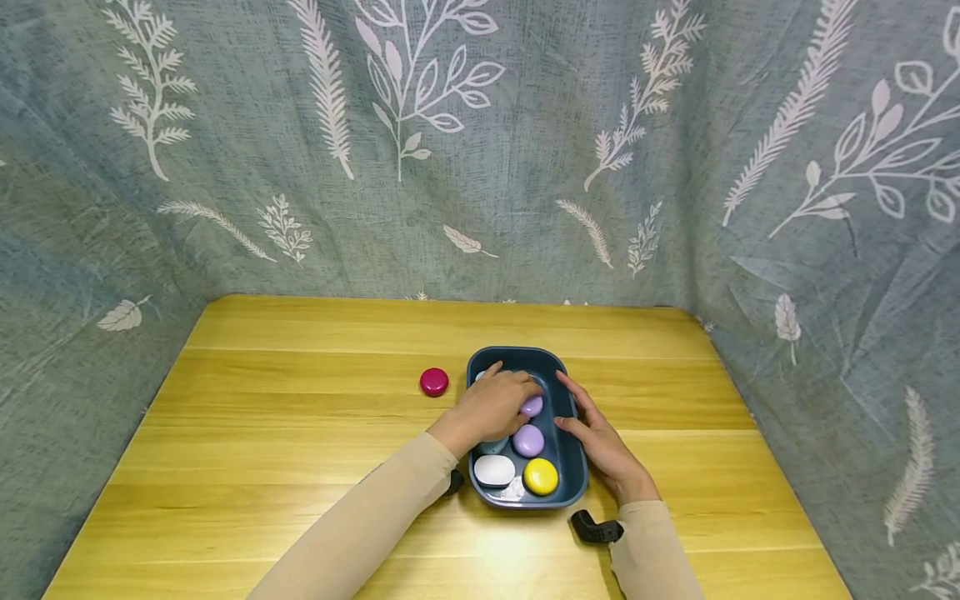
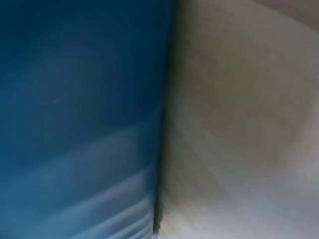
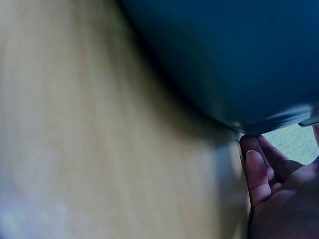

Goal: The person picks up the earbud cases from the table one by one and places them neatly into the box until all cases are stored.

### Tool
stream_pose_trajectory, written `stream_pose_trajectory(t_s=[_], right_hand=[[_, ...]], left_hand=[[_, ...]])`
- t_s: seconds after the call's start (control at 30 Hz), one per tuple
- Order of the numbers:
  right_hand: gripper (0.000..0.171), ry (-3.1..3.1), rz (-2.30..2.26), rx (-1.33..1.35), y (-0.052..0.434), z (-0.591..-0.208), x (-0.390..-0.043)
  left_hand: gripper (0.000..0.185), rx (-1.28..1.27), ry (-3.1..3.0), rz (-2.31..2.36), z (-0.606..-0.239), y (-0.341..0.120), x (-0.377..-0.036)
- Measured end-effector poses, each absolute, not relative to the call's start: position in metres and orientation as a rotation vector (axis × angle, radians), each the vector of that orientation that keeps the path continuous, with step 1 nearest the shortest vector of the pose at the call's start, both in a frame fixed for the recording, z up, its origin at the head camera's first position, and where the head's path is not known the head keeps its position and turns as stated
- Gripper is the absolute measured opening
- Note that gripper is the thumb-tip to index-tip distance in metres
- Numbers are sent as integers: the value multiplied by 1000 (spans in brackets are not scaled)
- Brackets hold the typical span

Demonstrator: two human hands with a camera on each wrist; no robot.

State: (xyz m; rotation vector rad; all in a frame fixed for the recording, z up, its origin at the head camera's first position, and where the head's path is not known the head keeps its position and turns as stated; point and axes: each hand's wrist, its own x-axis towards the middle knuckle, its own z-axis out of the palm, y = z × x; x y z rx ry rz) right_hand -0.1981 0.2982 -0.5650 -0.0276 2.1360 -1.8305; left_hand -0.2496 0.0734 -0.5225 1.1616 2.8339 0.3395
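A dark blue rectangular bin [image 1: 579, 492] with rounded corners stands on the table. My left hand [image 1: 491, 404] reaches into it over the left side, thumb and fingers around a glossy lavender round piece [image 1: 532, 406] that they partly cover. My right hand [image 1: 606, 442] holds the bin's right side, its thumb over the rim and other fingers along the outer wall, where fingertips [image 3: 256, 169] show low in the right wrist view. Inside the bin lie another lavender piece [image 1: 528, 442], a yellow round piece [image 1: 541, 477], a white oval piece [image 1: 494, 471] and a teal piece [image 1: 492, 447] partly hidden by the left hand.
A dark red round piece [image 1: 434, 382] lies on the wooden table [image 1: 300, 417], left of the bin. Black wrist-worn devices show near both sleeves, one of them [image 1: 596, 527] by the right. A patterned grey-green curtain [image 1: 525, 167] surrounds the table's back and sides.
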Motion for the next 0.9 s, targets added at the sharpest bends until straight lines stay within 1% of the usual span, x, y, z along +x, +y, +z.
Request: stream_pose_trajectory(t_s=[0.57,0.9], right_hand=[[69,2164,-1809,-11,298,-567,-199],[69,2157,-1816,-10,298,-566,-199]], left_hand=[[44,1151,2833,226,-530,76,-252],[42,1152,2817,239,-529,77,-251]])
